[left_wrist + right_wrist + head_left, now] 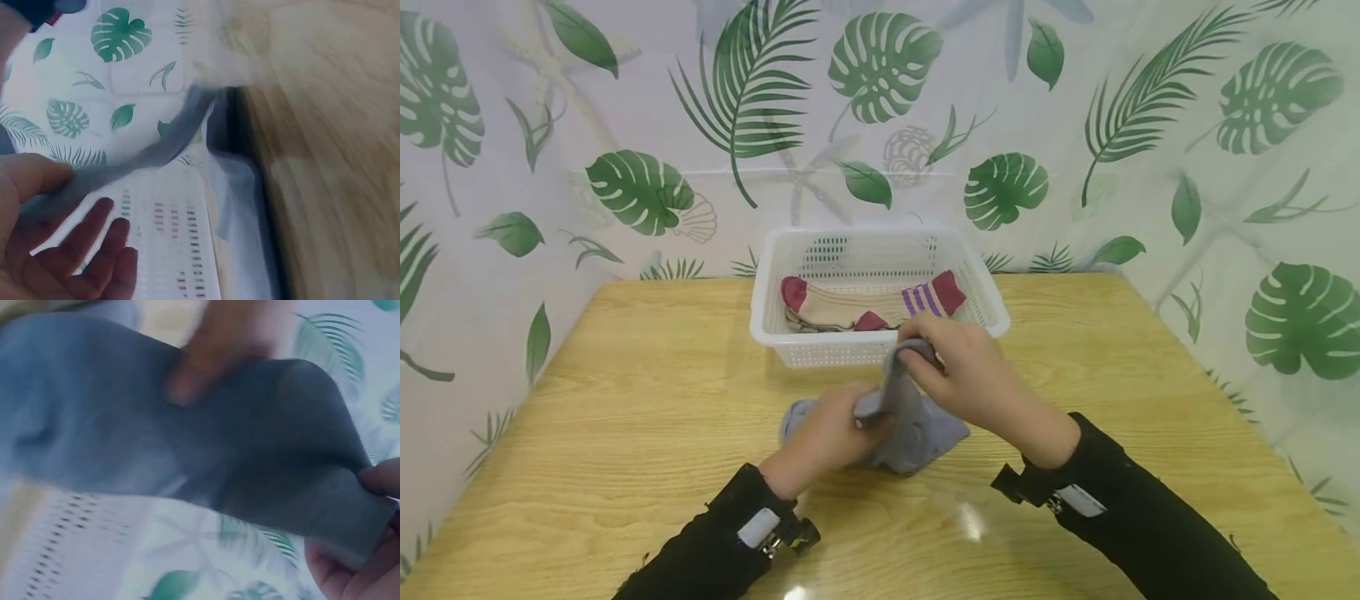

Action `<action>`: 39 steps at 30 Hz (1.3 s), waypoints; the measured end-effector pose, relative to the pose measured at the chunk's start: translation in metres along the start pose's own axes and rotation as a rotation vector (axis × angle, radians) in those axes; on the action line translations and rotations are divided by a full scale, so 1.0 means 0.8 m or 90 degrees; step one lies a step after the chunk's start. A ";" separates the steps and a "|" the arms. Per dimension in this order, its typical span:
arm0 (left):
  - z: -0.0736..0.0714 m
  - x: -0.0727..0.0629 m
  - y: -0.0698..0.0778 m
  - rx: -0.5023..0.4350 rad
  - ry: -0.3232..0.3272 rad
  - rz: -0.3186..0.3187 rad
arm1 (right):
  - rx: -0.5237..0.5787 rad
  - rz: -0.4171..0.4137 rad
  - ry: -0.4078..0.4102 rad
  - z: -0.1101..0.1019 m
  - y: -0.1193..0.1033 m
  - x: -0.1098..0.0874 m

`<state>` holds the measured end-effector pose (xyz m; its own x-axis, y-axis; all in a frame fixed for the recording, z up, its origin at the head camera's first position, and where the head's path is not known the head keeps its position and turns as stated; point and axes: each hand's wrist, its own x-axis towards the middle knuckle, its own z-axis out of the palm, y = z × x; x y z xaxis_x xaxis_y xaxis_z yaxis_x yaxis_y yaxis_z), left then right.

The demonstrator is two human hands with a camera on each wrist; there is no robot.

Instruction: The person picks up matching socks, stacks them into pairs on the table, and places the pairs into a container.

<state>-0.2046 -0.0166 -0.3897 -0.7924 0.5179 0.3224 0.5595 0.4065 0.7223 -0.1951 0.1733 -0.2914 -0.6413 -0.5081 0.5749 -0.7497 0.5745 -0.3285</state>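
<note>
A grey-blue sock (904,429) is stretched between both hands, just above the table in front of the basket. My left hand (838,425) pinches one edge of it between thumb and fingers. Higher and to the right, my right hand (958,367) grips the raised cuff. In the right wrist view the sock (212,437) spans the picture, its cuff held by the right hand (369,550). The left wrist view is blurred; there the left hand (69,231) holds a strip of the cloth. More grey-blue fabric (793,414) shows beside the left hand; whether it is a second sock I cannot tell.
Behind the hands stands a white perforated plastic basket (835,350). Inside lie cream socks (835,308) with dark red toes and heels and purple stripes. Leaf-patterned sheeting (880,167) encloses the wooden table (662,400) at the back and sides.
</note>
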 end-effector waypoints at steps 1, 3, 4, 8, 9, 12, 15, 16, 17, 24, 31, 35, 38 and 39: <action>-0.002 -0.002 -0.002 -0.001 0.013 0.014 | 0.008 0.002 0.024 -0.006 -0.002 0.001; -0.009 -0.008 -0.007 -0.003 0.027 0.003 | 0.022 0.035 0.051 -0.018 -0.001 0.001; -0.013 -0.011 -0.010 -0.001 0.030 -0.014 | 0.028 0.067 0.051 -0.023 0.002 -0.001; -0.031 -0.020 -0.025 0.019 0.034 -0.154 | -0.009 0.244 -0.073 -0.029 0.035 -0.012; -0.035 -0.022 -0.028 0.036 0.035 -0.180 | -0.031 0.285 -0.133 -0.027 0.045 -0.017; -0.044 -0.032 -0.034 0.111 0.013 -0.219 | -0.108 0.330 -0.313 -0.011 0.072 -0.037; -0.046 -0.042 -0.035 0.199 -0.067 -0.164 | -0.151 0.309 -0.410 0.007 0.086 -0.059; -0.046 -0.045 -0.035 0.224 -0.103 -0.134 | -0.160 0.287 -0.426 0.013 0.089 -0.065; -0.046 -0.048 -0.035 0.248 -0.137 -0.099 | -0.162 0.270 -0.439 0.018 0.090 -0.070; -0.043 -0.062 -0.042 0.332 -0.234 0.039 | -0.178 0.141 -0.477 0.043 0.094 -0.096; -0.044 -0.059 -0.041 0.324 -0.208 0.045 | -0.205 0.060 -0.418 0.051 0.101 -0.104; -0.045 -0.059 -0.041 0.327 -0.196 0.045 | -0.193 0.043 -0.403 0.050 0.100 -0.105; -0.046 -0.057 -0.038 0.349 -0.180 0.038 | -0.177 0.009 -0.374 0.048 0.103 -0.106; -0.046 -0.056 -0.035 0.354 -0.167 0.033 | -0.175 -0.004 -0.363 0.046 0.105 -0.106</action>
<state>-0.1938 -0.0791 -0.4020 -0.7147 0.6860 0.1364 0.6941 0.6715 0.2596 -0.2094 0.2406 -0.3955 -0.6797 -0.7308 0.0623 -0.7333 0.6753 -0.0784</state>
